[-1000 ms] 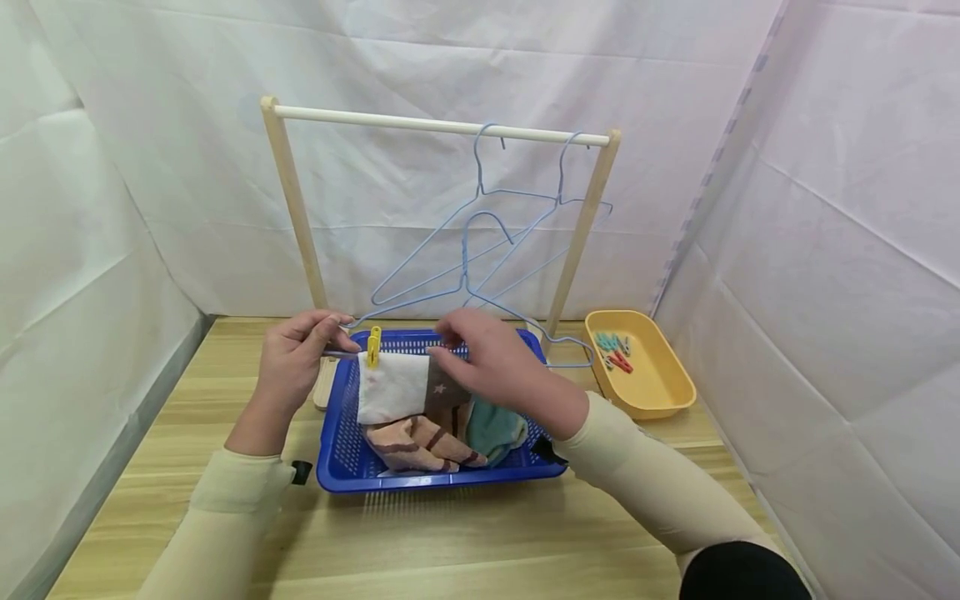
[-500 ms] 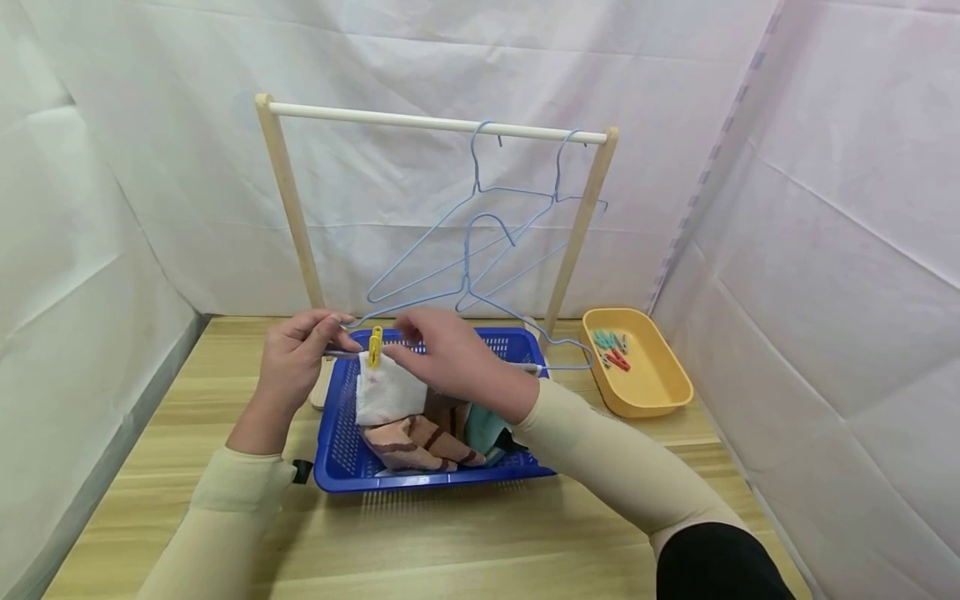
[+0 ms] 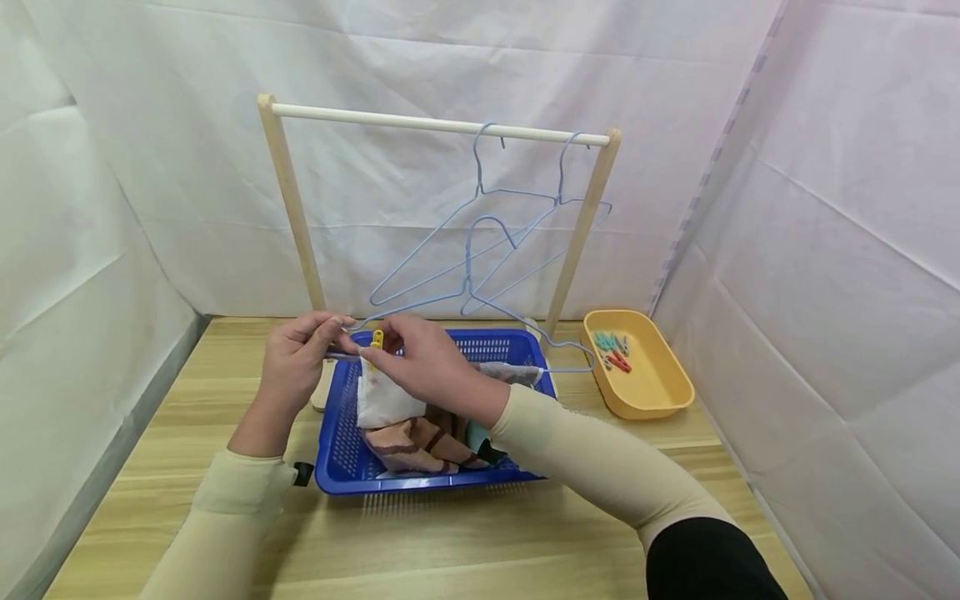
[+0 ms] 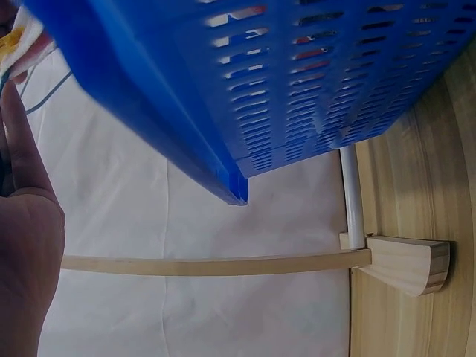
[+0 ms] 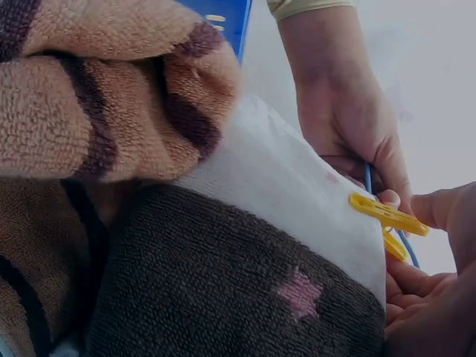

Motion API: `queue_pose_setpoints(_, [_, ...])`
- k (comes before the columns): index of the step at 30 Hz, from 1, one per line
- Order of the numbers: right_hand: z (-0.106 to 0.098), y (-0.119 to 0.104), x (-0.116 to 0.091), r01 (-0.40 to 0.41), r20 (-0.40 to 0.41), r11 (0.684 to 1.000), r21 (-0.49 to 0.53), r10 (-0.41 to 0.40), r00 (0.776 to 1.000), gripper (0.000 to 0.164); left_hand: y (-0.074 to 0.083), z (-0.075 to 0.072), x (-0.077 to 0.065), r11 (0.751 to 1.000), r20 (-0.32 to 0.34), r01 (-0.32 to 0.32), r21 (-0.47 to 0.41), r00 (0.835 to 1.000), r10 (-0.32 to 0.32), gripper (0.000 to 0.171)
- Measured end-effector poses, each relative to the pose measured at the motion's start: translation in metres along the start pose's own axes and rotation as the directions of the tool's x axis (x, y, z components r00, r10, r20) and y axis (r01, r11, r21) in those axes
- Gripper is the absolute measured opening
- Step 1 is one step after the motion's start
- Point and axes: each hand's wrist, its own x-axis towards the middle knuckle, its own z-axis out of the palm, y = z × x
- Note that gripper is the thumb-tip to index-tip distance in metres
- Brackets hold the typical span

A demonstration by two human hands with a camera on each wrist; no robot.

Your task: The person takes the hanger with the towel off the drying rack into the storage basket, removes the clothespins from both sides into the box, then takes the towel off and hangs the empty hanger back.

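Note:
My left hand [image 3: 296, 362] grips the left corner of a blue wire hanger [image 3: 469, 271], held upright over the blue basket [image 3: 337, 482]. Draped over the hanger's bottom bar is a white and dark brown towel [image 5: 253, 260] with a pink star. A yellow clothespin [image 5: 387, 215] sits on the towel's white end. My right hand [image 3: 431, 358] pinches at this clothespin, its thumb in front and fingers behind. Inside the basket, below, lie a brown striped towel [image 3: 412, 442] and a teal cloth [image 3: 477, 437], partly hidden by the right arm.
Behind the basket stands a rack with a white rail [image 3: 375, 118] and wooden posts [image 3: 291, 200]; two more blue hangers [image 3: 420, 248] hang at its right. A yellow tray [image 3: 652, 387] at right holds teal and red clothespins [image 3: 619, 361].
My right hand has moved left along the towel to the yellow clothespin, uncovering the towel's right part on the bar. The left hand keeps its grip on the hanger.

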Motion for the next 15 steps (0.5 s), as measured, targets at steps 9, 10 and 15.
queue_pose_setpoints(9, [0.0015,0.0023,-0.001,0.035,-0.074,0.999,0.028,-0.033,0.997,0.025,-0.0004,0.0006,0.0008,1.0,-0.004,0.013,0.012,1.0,-0.013,0.024])
queue_pose_setpoints(10, [0.0011,0.0022,-0.0011,0.037,-0.074,0.999,0.033,-0.034,0.997,0.025,-0.0005,0.0007,0.0009,1.0,-0.004,0.014,0.014,1.0,-0.014,0.024])
queue_pose_setpoints(15, [0.0004,0.0025,-0.0003,0.029,-0.061,0.998,0.059,-0.026,0.998,0.023,-0.001,0.0007,0.0017,1.0,-0.003,0.017,0.014,1.0,-0.017,0.025])
